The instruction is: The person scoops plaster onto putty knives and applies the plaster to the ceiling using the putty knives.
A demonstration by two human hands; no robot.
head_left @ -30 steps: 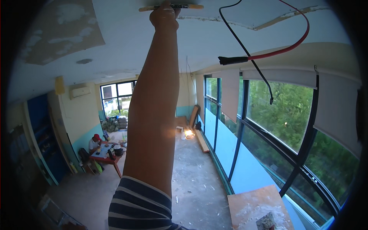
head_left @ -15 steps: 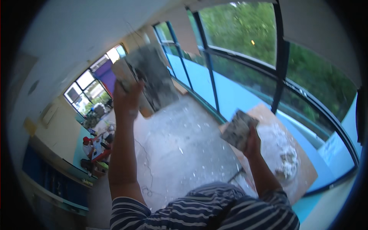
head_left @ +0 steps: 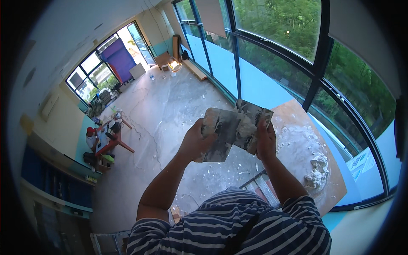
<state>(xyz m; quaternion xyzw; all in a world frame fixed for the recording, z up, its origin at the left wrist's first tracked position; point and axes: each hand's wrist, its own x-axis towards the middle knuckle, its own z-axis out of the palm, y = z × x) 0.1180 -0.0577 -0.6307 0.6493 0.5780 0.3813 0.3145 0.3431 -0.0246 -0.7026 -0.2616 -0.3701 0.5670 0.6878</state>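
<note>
My left hand [head_left: 197, 142] is closed round a plastering trowel [head_left: 224, 127] with a flat grey blade, smeared with pale putty. My right hand [head_left: 266, 141] grips a broad putty knife [head_left: 258, 114], its dark blade also coated. Held out in front of my chest, the two blades meet or overlap at their inner edges. A lump of whitish putty [head_left: 245, 126] sits where they come together. Both handles are mostly hidden by my fingers and the blades. To the right of my right hand lies a board [head_left: 293, 112] with a heap of wet putty [head_left: 318, 170] on it.
Tall windows [head_left: 272, 55] run along the right side. Far below, a speckled floor [head_left: 170, 110] carries a loose cable [head_left: 148, 138]. A person in a red cap [head_left: 90, 131] sits by a red-legged table [head_left: 121, 142] at left. A lit lamp [head_left: 174, 65] stands farther off.
My left hand has come down and to the right from its raised place, bringing the trowel to the putty knife. My right hand has shifted slightly up and left.
</note>
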